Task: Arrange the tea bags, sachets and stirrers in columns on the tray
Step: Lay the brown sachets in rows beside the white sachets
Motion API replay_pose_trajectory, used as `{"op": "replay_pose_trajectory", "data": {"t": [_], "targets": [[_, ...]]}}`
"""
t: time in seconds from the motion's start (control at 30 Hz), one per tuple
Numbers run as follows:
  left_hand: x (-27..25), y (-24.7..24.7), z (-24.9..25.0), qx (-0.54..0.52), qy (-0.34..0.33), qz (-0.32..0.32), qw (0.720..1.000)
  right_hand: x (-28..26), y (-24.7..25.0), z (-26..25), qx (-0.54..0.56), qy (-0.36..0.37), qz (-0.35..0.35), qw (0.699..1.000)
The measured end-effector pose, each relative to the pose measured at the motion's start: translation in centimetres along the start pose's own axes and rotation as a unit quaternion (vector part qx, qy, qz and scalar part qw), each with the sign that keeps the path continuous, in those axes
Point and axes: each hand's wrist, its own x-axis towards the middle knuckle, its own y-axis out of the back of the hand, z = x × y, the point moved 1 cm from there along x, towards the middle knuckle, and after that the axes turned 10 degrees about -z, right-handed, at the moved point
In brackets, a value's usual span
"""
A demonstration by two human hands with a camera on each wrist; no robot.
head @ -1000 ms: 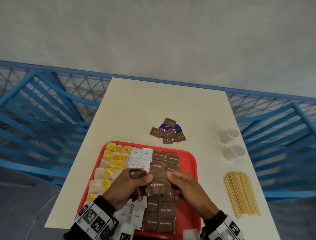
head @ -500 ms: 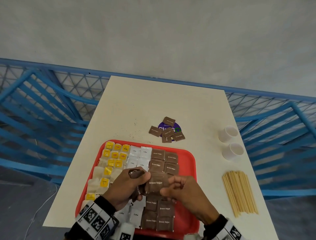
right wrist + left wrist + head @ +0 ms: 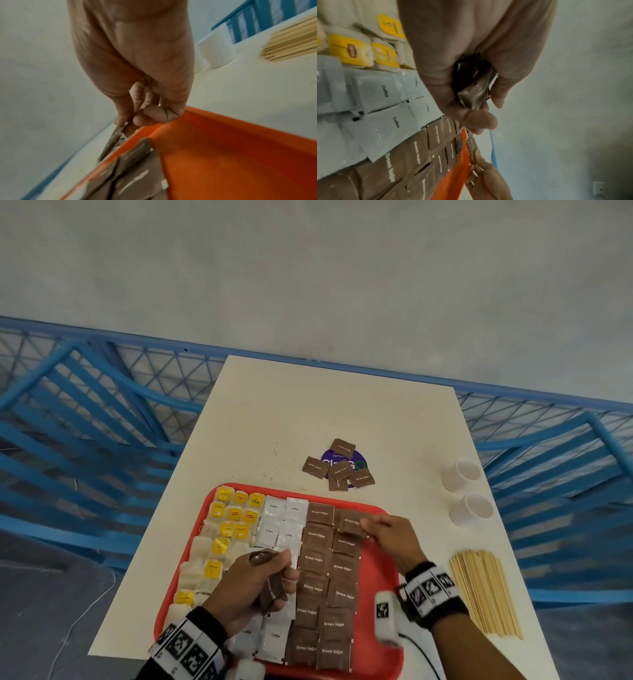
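Pale table (image 3: 308,412) fills my feed, its red tray (image 3: 380,570) holding columns of tea bags (image 3: 219,546), white coffee sachets (image 3: 274,532) and brown sugar sachets (image 3: 317,559). Stirrers (image 3: 486,594) lie right of it. My left hand (image 3: 250,587) grips spare brown sachets (image 3: 476,93); my right hand (image 3: 394,535) pinches one sachet (image 3: 349,523) at the second brown column's far end.
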Motion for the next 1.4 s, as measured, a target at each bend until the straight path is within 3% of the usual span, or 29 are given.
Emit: {"op": "replay_pose_trajectory", "data": {"t": [0.17, 0.3, 0.6, 0.67, 0.73, 0.8, 0.87, 1.07, 1.23, 1.4], "targets": [[-0.4, 0.7, -0.3, -0.037, 0.005, -0.001, 0.999, 4.8, 0.0, 2.1, -0.075, -0.055, 0.001, 0.996], [-0.4, 0.9, -0.5, -0.051, 0.008, 0.006, 0.999, 6.1, -0.7, 2.8, -0.099, -0.060, 0.053, 0.992], [-0.6, 1.1, 0.4, -0.138, 0.019, -0.044, 0.989, 3.9, -1.3, 1.4, -0.177, -0.001, 0.103, 0.979], [-0.6, 1.2, 0.6, -0.135, 0.010, -0.060, 0.989, 1.2, -1.6, -0.8, -0.184, 0.065, 0.069, 0.978], [-0.5, 1.3, 0.7, -0.097, -0.005, -0.057, 0.994, -2.5, -2.6, -3.3, -0.189, 0.118, -0.035, 0.974], [-0.5, 0.8, 1.0, -0.056, -0.016, -0.058, 0.997, -6.0, -3.9, -4.7, -0.202, 0.107, -0.175, 0.958], [-0.6, 0.0, 1.4, -0.028, -0.028, -0.053, 0.998, -8.4, -4.9, -4.9, -0.216, 0.090, -0.239, 0.942], [-0.8, -1.6, 2.6, 0.105, -0.040, -0.050, 0.992, -9.6, -4.7, -4.9, -0.090, 0.097, -0.200, 0.971], [-1.4, -1.0, 3.5, 0.120, -0.025, -0.104, 0.987, -9.8, -3.3, -4.9, -0.029, 0.082, -0.228, 0.970], [-1.2, -0.8, 3.6, 0.153, -0.049, -0.090, 0.983, -9.8, -2.5, -4.9, 0.018, 0.086, -0.225, 0.970]]}}
